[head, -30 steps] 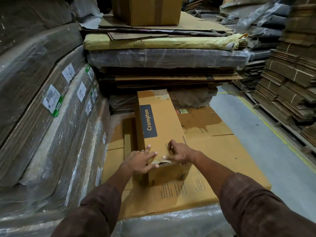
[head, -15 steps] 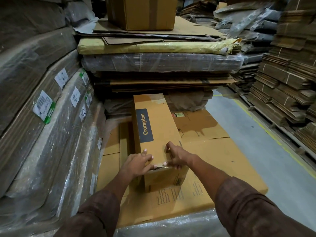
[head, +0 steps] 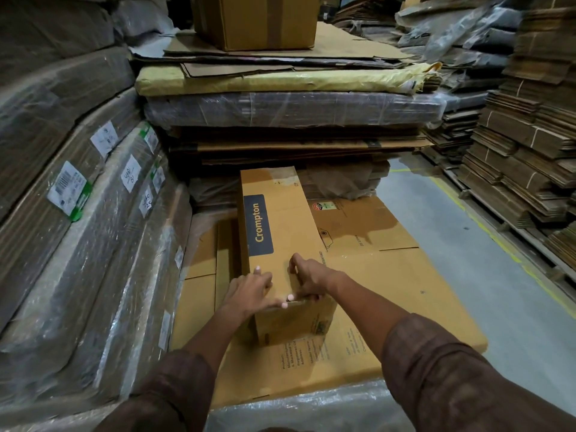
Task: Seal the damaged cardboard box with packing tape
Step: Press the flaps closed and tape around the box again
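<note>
A long narrow cardboard box (head: 282, 219) with a dark "Crompton" label lies flat on a flattened carton, its near end facing me. A small tear shows at the near top edge. My left hand (head: 251, 291) lies on the box's top at the near left corner, fingers straight, fingertips pressing beside the tear. My right hand (head: 308, 277) sits on the top at the near right, its fingers curled down over the near edge at the tear. No packing tape roll is in view.
The flattened carton (head: 405, 285) rests on a plastic-wrapped stack. Wrapped cardboard bundles (head: 78, 213) rise on the left, more stacks (head: 296, 110) with a taped box (head: 258, 20) on top stand behind. A grey floor aisle (head: 505, 275) and bundled cartons (head: 530, 157) lie to the right.
My left fingertips have slid along the near edge toward my right hand. My right fingers have curled further over the edge. The box has not moved.
</note>
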Tool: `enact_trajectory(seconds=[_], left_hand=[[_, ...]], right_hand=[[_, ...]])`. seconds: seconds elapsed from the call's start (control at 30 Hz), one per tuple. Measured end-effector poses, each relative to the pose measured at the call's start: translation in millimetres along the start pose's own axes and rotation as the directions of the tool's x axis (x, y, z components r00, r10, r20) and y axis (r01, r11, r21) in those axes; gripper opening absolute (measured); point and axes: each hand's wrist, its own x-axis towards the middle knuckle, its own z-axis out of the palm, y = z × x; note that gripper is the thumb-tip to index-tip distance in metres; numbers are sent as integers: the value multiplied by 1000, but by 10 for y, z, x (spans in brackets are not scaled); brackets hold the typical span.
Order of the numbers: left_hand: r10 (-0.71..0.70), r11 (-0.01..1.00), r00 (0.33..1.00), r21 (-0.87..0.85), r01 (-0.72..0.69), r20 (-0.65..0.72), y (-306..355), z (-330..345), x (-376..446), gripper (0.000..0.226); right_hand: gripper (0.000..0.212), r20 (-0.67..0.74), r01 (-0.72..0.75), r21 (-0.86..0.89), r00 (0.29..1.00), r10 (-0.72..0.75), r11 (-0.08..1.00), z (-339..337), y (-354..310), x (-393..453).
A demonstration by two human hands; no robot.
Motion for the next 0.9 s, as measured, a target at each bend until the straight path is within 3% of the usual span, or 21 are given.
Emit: enact_trajectory(seconds=[0.2,0.27,0.3,0.37,0.4,0.47,0.53,0.6,0.67,0.73,0.9], left_hand=[[8,1000,994,-2,-8,111,-8,-108,11,71],[14,999,995,-46,-9,104,0,-125,13,70],[15,998,995,-69,-7,104,-4,-134,13,70],[6,997,995,-78,2,99,-10,-162,3,67],[-15,997,997,-71,21,74,1,-181,-11,63],[-108,991,993,-90,103,-46,58,-202,-18,63],[-212,970,965,-154,189,-152,146,-193,34,67],[-297,933,934,-269,240,-198,219,-152,129,63],[-355,878,923,-392,275,-146,265,-104,213,74],[-378,837,925,-445,320,-45,256,-48,277,87],[-347,911,937,-221,348,41,90,-67,394,87]], right_hand=[[55,156,-13,73,988,2,997,-119,67,8],[50,145,-38,183,989,11,982,-155,102,-24],[44,68,-42,274,997,24,961,-164,130,-51],[35,-290,21,408,951,108,913,-157,217,-80],[39,-481,48,395,861,162,918,-144,274,-75],[56,-652,-83,287,713,258,954,-129,359,-88],[66,-601,-202,305,718,352,931,-116,408,-76],[50,-497,-268,316,770,399,910,-123,385,-94],[35,-460,-298,313,783,419,902,-123,364,-101],[44,-432,-333,327,780,453,884,-117,332,-88],[40,-238,-361,470,826,510,805,-33,52,-135]])
